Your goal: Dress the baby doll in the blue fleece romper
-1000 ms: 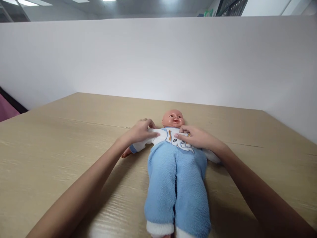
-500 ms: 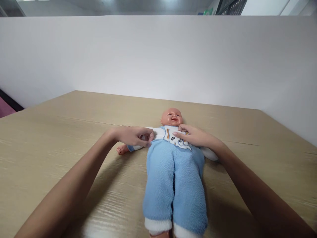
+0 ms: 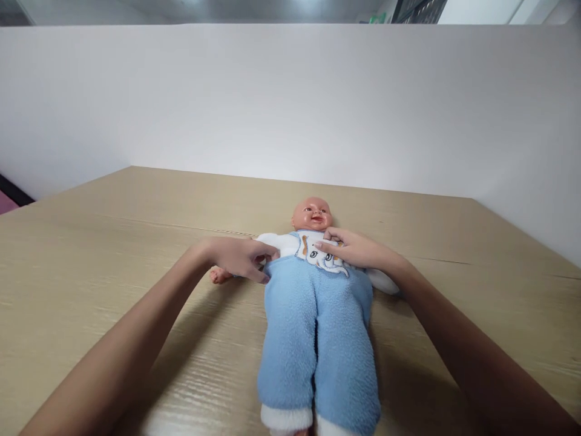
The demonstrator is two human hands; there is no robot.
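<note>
A baby doll (image 3: 313,213) lies on its back on the wooden table (image 3: 113,242), head away from me. It wears fluffy blue overalls (image 3: 318,339) with white cuffs over a white top. My left hand (image 3: 238,257) is closed around the doll's white sleeve, beside the waist of the overalls. My right hand (image 3: 356,249) rests on the elephant bib at the chest, fingers pinched on the fabric near the neck. The doll's bare hand (image 3: 218,276) pokes out beyond my left hand.
A tall white partition (image 3: 290,103) stands along the far and right edges of the table. A dark and pink strip (image 3: 9,198) shows past the table's left edge.
My left hand has slid from the doll's shoulder down to its sleeve and the side of the overalls. My right hand has stayed on the chest. The view has shifted slightly.
</note>
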